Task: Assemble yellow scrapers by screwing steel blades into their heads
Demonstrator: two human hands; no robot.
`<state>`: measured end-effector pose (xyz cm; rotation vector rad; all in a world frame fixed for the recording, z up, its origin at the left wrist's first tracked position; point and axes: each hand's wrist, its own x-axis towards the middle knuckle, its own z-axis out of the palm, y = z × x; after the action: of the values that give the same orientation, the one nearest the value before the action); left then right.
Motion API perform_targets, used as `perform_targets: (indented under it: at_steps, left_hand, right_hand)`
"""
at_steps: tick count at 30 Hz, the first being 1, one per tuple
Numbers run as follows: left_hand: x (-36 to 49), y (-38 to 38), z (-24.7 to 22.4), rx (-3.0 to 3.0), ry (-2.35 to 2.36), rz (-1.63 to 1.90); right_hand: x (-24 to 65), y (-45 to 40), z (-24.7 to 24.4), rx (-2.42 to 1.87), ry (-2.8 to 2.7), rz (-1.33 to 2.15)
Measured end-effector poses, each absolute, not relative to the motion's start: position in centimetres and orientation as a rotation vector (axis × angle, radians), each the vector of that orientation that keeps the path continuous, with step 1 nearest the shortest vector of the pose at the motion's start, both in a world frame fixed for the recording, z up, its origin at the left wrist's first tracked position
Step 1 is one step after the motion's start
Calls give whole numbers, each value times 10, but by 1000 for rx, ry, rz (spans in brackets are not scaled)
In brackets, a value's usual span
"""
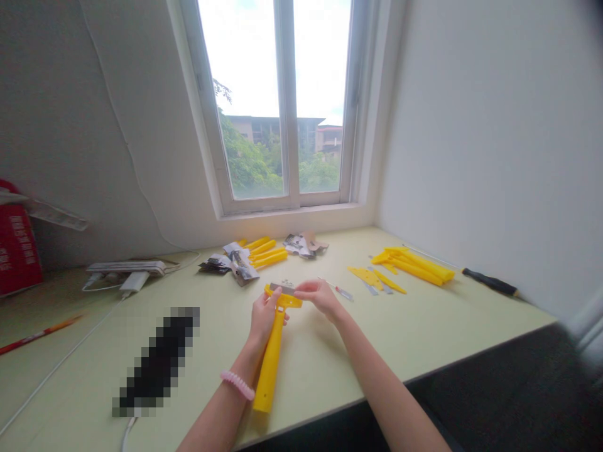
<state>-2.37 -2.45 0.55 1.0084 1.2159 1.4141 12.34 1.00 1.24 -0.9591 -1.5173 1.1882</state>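
Note:
My left hand (265, 316) grips the head of a yellow plastic scraper (269, 368), whose long handle runs toward me and rests on the desk. A thin metal blade (282, 289) sits at the scraper's far end, pinched by the fingertips of my right hand (320, 297). Just to the right lies a small craft knife (340, 289). Farther back are loose yellow handles (266, 252) and black-and-silver blade packets (230, 263). More yellow scraper parts (409, 265) and a black-handled screwdriver (490, 282) lie at the right.
A pale green desk (320, 370) runs below a window (277, 107). At the left are a white power strip (126, 267), a charger (134, 282), a red box (16, 245), an orange pencil (40, 334) and a pixelated object (157, 361).

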Motion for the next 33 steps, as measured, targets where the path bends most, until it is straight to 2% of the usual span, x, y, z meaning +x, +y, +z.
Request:
perform_targets:
  at_steps: [12, 17, 23, 33]
  left_hand:
    - [-25, -23, 2, 970, 1206, 1391]
    - [-24, -22, -1, 934, 1167, 1364]
    - [-21, -23, -3, 920, 1141, 1299]
    - [-19, -21, -5, 922, 1105, 1194]
  right_hand:
    - [123, 5, 19, -819, -1540, 1357]
    - [124, 12, 17, -823, -1345, 1182]
    - [126, 13, 20, -639, -1106, 1233]
    - [133, 23, 15, -887, -1221, 837]
